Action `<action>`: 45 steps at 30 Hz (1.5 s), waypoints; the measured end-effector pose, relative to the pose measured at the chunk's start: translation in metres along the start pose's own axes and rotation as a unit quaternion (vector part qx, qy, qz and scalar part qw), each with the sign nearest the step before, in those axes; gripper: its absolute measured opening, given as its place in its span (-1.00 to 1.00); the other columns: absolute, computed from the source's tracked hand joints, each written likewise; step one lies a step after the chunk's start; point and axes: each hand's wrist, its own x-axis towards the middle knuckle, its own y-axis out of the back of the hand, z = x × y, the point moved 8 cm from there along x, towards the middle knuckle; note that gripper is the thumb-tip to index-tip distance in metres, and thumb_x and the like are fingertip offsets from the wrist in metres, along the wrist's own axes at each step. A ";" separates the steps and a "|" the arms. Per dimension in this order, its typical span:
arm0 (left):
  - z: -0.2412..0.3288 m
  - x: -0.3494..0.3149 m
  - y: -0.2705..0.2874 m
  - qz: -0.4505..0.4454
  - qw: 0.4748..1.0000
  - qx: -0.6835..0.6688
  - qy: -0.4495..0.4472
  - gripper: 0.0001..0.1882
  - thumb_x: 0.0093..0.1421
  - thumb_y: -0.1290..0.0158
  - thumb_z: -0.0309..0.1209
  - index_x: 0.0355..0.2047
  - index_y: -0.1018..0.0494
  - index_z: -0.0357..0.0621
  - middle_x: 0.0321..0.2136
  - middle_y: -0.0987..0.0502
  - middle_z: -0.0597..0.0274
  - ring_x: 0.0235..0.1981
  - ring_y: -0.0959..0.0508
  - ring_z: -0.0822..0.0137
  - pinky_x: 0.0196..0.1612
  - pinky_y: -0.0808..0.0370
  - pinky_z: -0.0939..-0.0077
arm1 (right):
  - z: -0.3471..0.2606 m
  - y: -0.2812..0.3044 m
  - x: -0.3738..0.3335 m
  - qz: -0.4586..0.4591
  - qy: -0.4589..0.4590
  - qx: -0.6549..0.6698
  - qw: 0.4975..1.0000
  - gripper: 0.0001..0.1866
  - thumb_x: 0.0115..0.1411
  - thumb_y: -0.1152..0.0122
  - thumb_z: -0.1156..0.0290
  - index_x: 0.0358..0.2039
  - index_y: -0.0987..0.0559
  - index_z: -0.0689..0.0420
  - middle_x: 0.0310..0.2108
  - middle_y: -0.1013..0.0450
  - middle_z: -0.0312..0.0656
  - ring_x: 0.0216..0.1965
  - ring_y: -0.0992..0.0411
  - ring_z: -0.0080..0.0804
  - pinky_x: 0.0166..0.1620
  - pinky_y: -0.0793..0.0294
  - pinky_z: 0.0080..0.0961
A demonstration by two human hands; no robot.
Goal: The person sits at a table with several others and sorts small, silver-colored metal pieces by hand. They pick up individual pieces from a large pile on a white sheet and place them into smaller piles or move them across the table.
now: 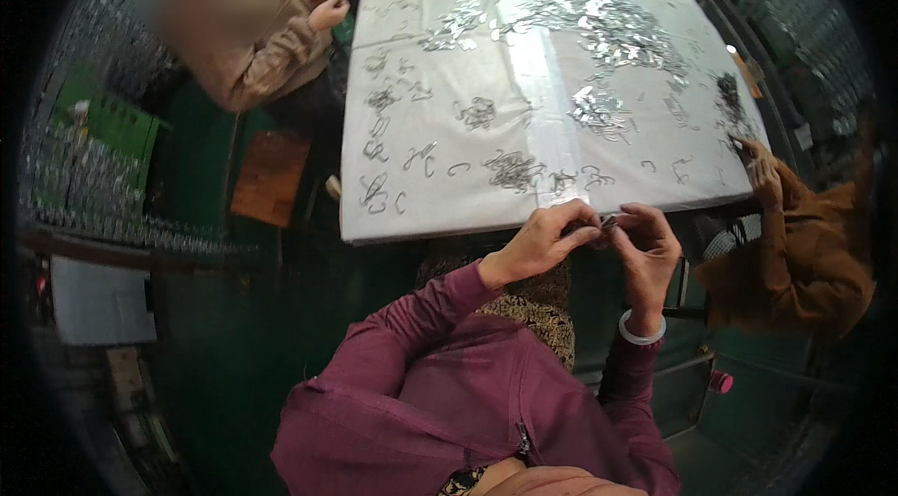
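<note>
At the near edge of the table, both my hands are closed in a pinch around a small metal piece (pixel 608 222). My left hand (pixel 547 239) grips it from the left with thumb and forefinger. From the other side, the fingertips of my right hand (pixel 648 246) press on it. Fingers cover most of the piece, so its exact kind cannot be made out. Just beyond my hands lie a tangled pile of bent wire hooks (pixel 511 171) and a smaller cluster of hooks (pixel 561 182). Farther off is a small heap of flat shiny metal pieces (pixel 599 111).
The white-covered table (pixel 449 206) carries a large spread of shiny flat pieces (pixel 599 5) and more hooks (pixel 376 150) along its left. One co-worker (pixel 281 57) sits at the left, another (pixel 795 244) at the right. A wooden stool (pixel 271 176) stands at left.
</note>
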 end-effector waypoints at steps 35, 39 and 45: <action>-0.158 0.081 0.230 0.149 0.757 0.614 0.166 -0.76 0.00 -0.11 -0.29 -0.47 -0.57 -0.23 -0.41 -0.55 -0.08 -0.34 -0.57 -0.02 -0.25 -0.49 0.14 | 0.038 -0.014 -0.015 0.040 -0.086 0.154 0.983 -0.89 0.05 -0.16 0.71 -0.36 -0.57 0.35 -0.44 -0.50 -0.16 -0.43 -0.48 -0.51 -0.38 -0.52 -0.62; -0.151 0.077 0.225 0.159 0.761 0.616 0.129 -0.77 0.06 -0.08 -0.29 -0.43 -0.53 -0.23 -0.36 -0.52 -0.04 -0.28 -0.54 -0.01 -0.23 -0.47 0.12 | 0.033 -0.014 -0.021 0.039 -0.078 0.146 0.985 -0.88 0.06 -0.15 0.70 -0.36 -0.58 0.35 -0.44 -0.51 -0.17 -0.44 -0.47 -0.52 -0.39 -0.52 -0.62; -0.163 0.083 0.214 0.101 0.742 0.654 0.107 -0.83 0.06 -0.05 -0.37 -0.41 -0.48 -0.24 -0.35 -0.48 -0.01 -0.23 -0.50 0.02 -0.19 -0.46 0.12 | 0.024 -0.020 -0.028 0.031 -0.061 0.143 0.987 -0.88 0.06 -0.15 0.70 -0.34 -0.57 0.35 -0.45 -0.50 -0.17 -0.44 -0.48 -0.52 -0.39 -0.52 -0.62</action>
